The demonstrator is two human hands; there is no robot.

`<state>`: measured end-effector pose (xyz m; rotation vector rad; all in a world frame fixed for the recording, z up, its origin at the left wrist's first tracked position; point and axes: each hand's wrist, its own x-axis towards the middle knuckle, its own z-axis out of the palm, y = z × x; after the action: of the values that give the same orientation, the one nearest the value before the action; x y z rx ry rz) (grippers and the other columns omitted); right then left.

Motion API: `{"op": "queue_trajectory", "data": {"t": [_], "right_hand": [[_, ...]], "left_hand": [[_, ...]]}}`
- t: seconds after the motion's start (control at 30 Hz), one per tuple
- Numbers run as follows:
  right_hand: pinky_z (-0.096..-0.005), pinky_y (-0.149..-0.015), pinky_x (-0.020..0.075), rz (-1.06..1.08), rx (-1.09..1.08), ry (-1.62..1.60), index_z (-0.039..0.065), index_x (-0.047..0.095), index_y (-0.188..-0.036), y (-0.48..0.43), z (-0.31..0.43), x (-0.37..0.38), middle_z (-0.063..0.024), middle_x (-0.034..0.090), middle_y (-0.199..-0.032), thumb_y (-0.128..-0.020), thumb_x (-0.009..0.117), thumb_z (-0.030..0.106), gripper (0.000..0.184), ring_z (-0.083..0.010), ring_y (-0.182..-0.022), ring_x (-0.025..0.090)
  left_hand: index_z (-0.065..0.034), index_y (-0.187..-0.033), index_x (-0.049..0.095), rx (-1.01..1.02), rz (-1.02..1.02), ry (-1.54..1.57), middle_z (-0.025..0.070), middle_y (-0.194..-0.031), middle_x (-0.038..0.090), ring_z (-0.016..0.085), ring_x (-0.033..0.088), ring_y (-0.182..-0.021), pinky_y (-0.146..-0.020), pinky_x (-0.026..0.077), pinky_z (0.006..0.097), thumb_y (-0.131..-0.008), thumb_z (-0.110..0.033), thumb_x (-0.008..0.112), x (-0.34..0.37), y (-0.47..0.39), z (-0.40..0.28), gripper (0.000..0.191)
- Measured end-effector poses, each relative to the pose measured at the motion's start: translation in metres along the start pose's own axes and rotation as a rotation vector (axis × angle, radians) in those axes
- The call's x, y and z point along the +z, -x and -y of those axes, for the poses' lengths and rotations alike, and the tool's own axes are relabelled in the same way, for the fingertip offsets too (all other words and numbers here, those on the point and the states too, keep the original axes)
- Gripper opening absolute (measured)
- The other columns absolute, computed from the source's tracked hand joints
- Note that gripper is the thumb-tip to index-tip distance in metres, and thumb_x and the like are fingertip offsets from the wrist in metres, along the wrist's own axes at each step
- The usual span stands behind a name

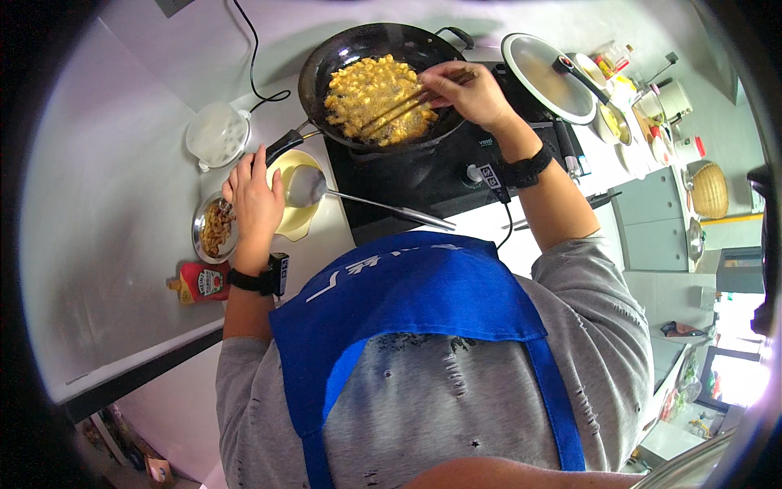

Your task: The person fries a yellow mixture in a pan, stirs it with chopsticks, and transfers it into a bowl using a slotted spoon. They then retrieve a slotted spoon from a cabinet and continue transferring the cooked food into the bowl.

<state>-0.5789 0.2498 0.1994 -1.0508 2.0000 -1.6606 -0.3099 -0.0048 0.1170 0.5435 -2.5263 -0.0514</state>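
Observation:
A black wok stands on the black cooktop and holds golden battered food frying in bubbling oil. My right hand grips a pair of chopsticks whose tips reach into the food. My left hand lies at the wok's black handle, fingers over its end; whether they are closed on it I cannot tell. Below the handle, a pale yellow bowl carries a metal spatula, its long shaft pointing right over the cooktop's edge.
Left of my left hand are a metal bowl of browned food pieces, a Heinz ketchup pouch and a lidded clear container. A glass lid leans right of the wok. Bowls and bottles crowd the counter farther right, near a wicker basket.

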Motion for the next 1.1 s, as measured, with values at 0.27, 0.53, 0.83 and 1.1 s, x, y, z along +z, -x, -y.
{"op": "queue_trajectory", "data": {"t": [0.27, 0.53, 0.83, 1.1], "right_hand": [[-0.0279, -0.065, 0.0562, 0.022, 0.091, 0.426, 0.002, 0.071, -0.096, -0.054, 0.014, -0.011, -0.0072, 0.070, -0.082, -0.088, 0.068, 0.022, 0.023, -0.0131, -0.070, 0.066], [-0.0263, -0.072, 0.0527, 0.143, -0.245, 0.548, 0.006, 0.072, -0.102, -0.126, 0.023, 0.046, -0.0062, 0.071, -0.085, -0.088, 0.068, 0.023, 0.022, -0.0118, -0.075, 0.064], [-0.0340, -0.071, 0.0546, 0.299, -0.114, 0.878, 0.011, 0.075, -0.093, -0.131, 0.002, 0.033, -0.0099, 0.072, -0.087, -0.082, 0.072, 0.036, 0.028, -0.0203, -0.077, 0.067], [-0.0373, -0.072, 0.0551, -0.009, -0.244, 0.798, 0.015, 0.074, -0.097, -0.147, -0.039, -0.005, -0.0107, 0.071, -0.086, -0.087, 0.066, 0.040, 0.029, -0.0243, -0.077, 0.068]], "left_hand": [[-0.0097, -0.132, 0.051, 0.001, -0.010, 0.023, 0.0096, -0.121, 0.053, 0.027, 0.047, -0.113, -0.098, 0.029, 0.0432, -0.084, -0.020, 0.063, -0.001, 0.001, 0.002, 0.051], [-0.0093, -0.132, 0.051, 0.013, -0.021, 0.034, 0.0090, -0.120, 0.053, 0.027, 0.047, -0.112, -0.098, 0.030, 0.0433, -0.081, -0.019, 0.064, -0.001, 0.002, 0.002, 0.053], [-0.0095, -0.132, 0.051, 0.029, -0.020, 0.035, 0.0086, -0.120, 0.053, 0.027, 0.047, -0.112, -0.098, 0.030, 0.0425, -0.081, -0.017, 0.063, -0.001, 0.002, 0.005, 0.053], [-0.0087, -0.132, 0.050, 0.020, 0.026, 0.041, 0.0100, -0.124, 0.052, 0.028, 0.047, -0.116, -0.101, 0.029, 0.0430, -0.080, -0.016, 0.063, -0.005, 0.001, 0.003, 0.054]]}}
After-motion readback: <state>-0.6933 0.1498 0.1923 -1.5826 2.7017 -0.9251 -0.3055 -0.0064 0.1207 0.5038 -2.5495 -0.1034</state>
